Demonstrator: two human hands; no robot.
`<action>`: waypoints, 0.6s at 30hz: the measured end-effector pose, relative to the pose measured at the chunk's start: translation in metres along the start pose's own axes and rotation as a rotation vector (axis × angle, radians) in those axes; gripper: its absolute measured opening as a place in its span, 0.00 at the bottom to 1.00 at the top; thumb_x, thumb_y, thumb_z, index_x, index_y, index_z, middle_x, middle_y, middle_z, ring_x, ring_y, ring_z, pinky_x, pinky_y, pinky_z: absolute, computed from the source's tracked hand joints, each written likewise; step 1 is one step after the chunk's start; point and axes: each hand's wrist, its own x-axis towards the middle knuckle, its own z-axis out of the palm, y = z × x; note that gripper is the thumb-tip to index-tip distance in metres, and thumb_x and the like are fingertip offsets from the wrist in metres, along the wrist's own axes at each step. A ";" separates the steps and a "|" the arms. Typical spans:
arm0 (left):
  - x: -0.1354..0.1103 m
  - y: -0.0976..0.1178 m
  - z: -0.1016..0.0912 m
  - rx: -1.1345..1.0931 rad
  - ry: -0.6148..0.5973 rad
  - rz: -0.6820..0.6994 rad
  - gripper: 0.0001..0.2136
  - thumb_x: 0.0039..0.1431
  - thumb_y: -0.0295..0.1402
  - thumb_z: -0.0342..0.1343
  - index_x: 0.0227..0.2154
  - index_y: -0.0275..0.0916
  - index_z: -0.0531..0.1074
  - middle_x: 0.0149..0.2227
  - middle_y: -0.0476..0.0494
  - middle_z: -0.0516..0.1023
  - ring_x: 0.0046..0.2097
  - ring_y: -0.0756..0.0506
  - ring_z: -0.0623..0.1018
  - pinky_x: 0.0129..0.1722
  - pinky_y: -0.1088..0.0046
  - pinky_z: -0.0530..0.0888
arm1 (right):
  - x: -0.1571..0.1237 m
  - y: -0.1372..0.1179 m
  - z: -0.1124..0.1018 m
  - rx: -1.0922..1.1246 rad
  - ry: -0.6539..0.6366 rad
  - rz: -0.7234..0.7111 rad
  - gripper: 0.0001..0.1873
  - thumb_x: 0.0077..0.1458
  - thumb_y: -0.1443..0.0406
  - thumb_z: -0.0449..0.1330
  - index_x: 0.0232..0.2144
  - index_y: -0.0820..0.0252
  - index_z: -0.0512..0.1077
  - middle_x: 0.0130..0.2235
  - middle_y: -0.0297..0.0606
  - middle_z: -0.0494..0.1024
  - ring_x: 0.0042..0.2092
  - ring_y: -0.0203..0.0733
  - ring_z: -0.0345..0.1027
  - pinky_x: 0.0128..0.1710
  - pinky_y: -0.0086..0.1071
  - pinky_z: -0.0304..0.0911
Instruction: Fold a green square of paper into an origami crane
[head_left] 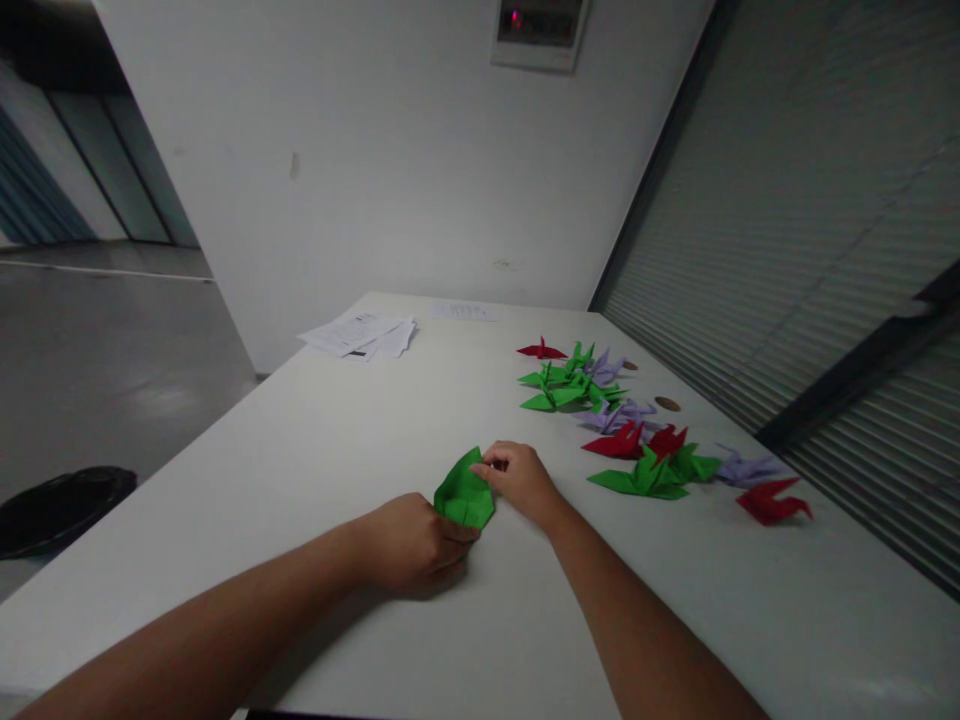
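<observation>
Right of the green paper (465,492), folded cranes (622,441) crowd the table (337,430).

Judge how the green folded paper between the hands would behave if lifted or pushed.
Probably very light: the green folded paper is a thin sheet, pinched at its edges by the left hand and right hand. Likely stiffened by its creases yet easily crushed, since its flaps stand off the white table. Pushed, it would likely slide, not roll.
</observation>
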 end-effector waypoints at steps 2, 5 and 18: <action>0.000 0.000 0.001 0.004 -0.003 -0.001 0.05 0.69 0.32 0.53 0.40 0.40 0.74 0.43 0.40 0.82 0.35 0.45 0.81 0.31 0.71 0.77 | 0.000 0.001 -0.001 -0.006 -0.015 -0.004 0.11 0.55 0.63 0.67 0.23 0.60 0.76 0.26 0.33 0.75 0.29 0.37 0.65 0.30 0.31 0.57; 0.000 -0.001 0.002 0.002 -0.001 -0.003 0.05 0.69 0.32 0.53 0.40 0.40 0.74 0.43 0.41 0.82 0.35 0.44 0.81 0.32 0.71 0.77 | -0.001 0.001 -0.002 -0.013 -0.027 0.008 0.12 0.56 0.62 0.67 0.23 0.60 0.76 0.26 0.33 0.75 0.29 0.37 0.64 0.30 0.30 0.57; 0.000 0.001 -0.001 -0.012 0.004 -0.011 0.04 0.68 0.31 0.53 0.39 0.40 0.73 0.42 0.42 0.81 0.37 0.45 0.81 0.32 0.71 0.77 | -0.004 -0.001 -0.004 -0.118 -0.173 0.071 0.16 0.55 0.63 0.68 0.18 0.61 0.72 0.22 0.30 0.70 0.26 0.35 0.61 0.26 0.30 0.51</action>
